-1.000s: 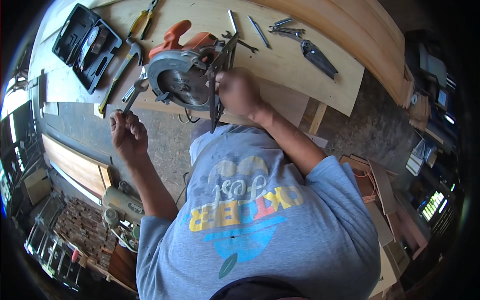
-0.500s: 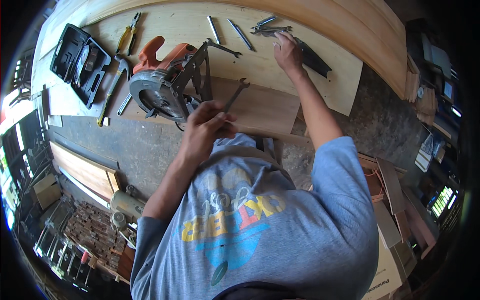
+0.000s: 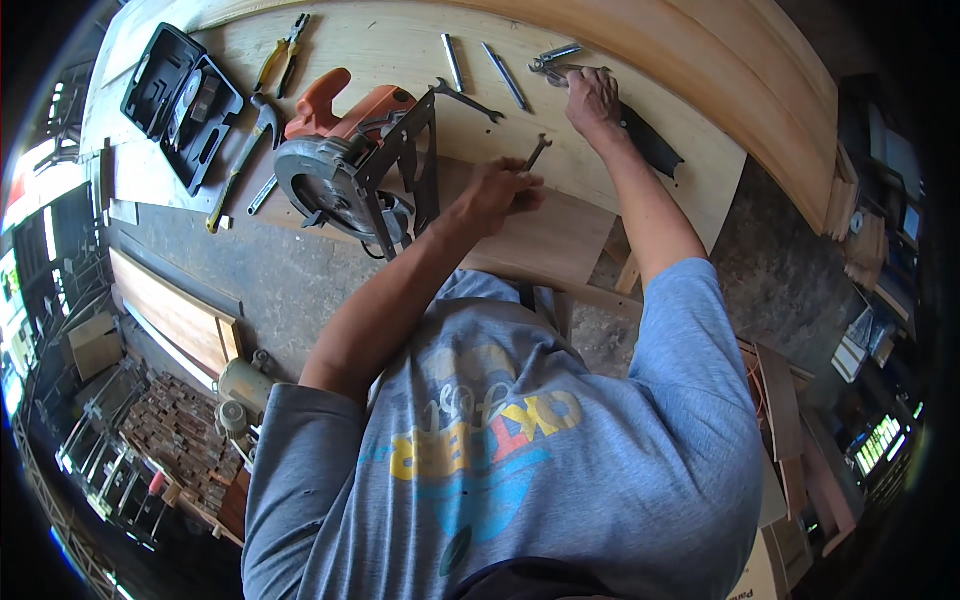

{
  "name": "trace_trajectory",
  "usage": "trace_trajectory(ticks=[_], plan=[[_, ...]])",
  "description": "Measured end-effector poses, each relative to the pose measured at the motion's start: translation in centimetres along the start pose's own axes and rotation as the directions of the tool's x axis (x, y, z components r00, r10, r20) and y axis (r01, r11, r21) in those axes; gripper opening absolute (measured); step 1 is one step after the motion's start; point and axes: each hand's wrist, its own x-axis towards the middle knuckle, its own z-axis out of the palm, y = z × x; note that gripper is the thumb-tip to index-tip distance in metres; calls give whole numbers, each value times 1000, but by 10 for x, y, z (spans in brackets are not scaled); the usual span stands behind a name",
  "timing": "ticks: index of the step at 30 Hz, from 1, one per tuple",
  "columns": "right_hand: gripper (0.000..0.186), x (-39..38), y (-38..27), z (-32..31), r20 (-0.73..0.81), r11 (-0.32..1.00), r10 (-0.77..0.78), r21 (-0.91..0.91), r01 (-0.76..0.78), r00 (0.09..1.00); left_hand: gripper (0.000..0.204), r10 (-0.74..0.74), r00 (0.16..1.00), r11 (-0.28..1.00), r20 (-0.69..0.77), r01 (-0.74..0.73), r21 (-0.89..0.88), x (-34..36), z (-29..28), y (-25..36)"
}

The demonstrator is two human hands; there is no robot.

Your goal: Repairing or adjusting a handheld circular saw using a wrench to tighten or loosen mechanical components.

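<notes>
My left hand (image 3: 497,197) is closed around an open-end wrench (image 3: 540,150), whose jaw sticks up past my fingers above a brown board (image 3: 550,235). Farther off, my right hand (image 3: 595,103) has its bent fingers on a wrench (image 3: 555,70) in a small cluster of metal tools; the fingertips are partly hidden. Beside that hand lies a dark, flat-bladed tool (image 3: 652,142). A circular saw (image 3: 335,165) with an orange handle rests on its side left of my left hand. Behind it another open-end wrench (image 3: 470,101) lies flat, its one end by the saw's base plate.
Two metal rods, one a silver tube (image 3: 452,62) and one thinner (image 3: 505,76), lie at the back. On the left are pliers (image 3: 281,55), a claw hammer (image 3: 243,165) and an open black case (image 3: 183,108). Wooden planks (image 3: 780,90) curve along the far side.
My left hand has moved right and farther out with its wrench, away from the saw. The right hand's fingers have bent down onto the tool cluster. The view has shifted slightly.
</notes>
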Motion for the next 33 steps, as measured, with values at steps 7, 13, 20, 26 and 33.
trace_trajectory(ticks=[7, 13, 20, 26, 33], plan=[[8, -11, 7, -9, 124, 997, 58, 50, -65, 991, 30, -100, 987, 981, 124, 77, 177, -9, -8, 0], [8, -51, 7, -45, 387, 844, 228, 379, -380, 893, 33, -86, 978, 896, 188, -7, 444, -65, 5, 35], [7, -82, -10, -78, 623, -21, 289, 763, -646, 727, 37, -8, 962, 846, 274, -140, 514, -109, 0, 66], [8, -76, -78, -136, 545, -309, 143, 818, -486, 826, 36, 92, 967, 843, 238, -203, 498, -133, -8, 72], [11, -93, -173, -226, 478, -243, 106, 863, -443, 872, 24, 508, 841, 745, 183, -537, 397, -160, -5, 74]])
